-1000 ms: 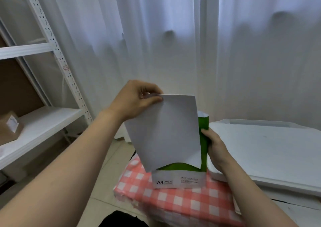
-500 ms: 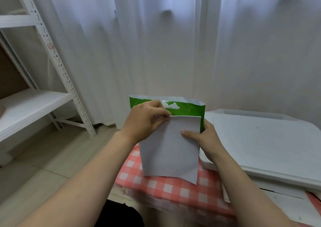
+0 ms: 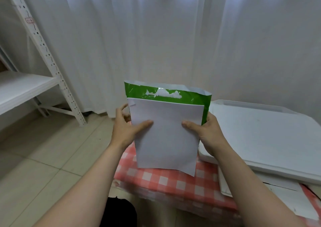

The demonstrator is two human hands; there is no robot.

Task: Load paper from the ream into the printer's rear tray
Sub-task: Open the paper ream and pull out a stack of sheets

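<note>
A green ream wrapper stands upright with its torn top open, on the checked cloth. In front of it I hold a thin stack of white paper upright. My left hand grips the stack's left edge, thumb across the front. My right hand grips the right edge, thumb on the front too. The white printer lies flat to the right, lid down; its rear tray is not visible.
A white metal shelf rack stands at the left over a tiled floor. White curtains hang close behind the ream. Loose white sheets lie under the printer's front edge.
The paper came fully out of the wrapper and lowered in front of it. My left hand slid from the top corner to the left edge; my right hand moved from the wrapper onto the paper.
</note>
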